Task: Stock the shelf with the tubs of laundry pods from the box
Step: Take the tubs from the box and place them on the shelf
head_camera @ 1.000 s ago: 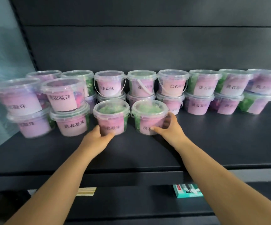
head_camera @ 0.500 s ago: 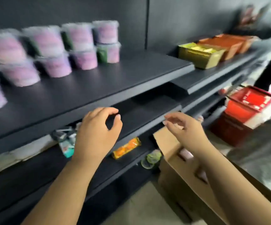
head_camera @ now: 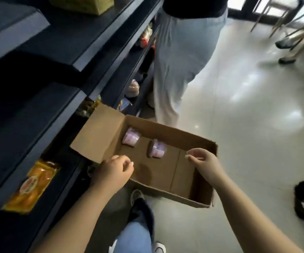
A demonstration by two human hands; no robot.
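Turned from the shelf (head_camera: pixel 38 110) to the box (head_camera: pixel 198 196) on the floor, the left hand (head_camera: pixel 113 172) and right hand (head_camera: pixel 205 164) hover over it empty, fingers loosely curled. Only a far tub (head_camera: pixel 131 139) and a near tub (head_camera: pixel 157 151) lie inside, so stocking looks nearly done.
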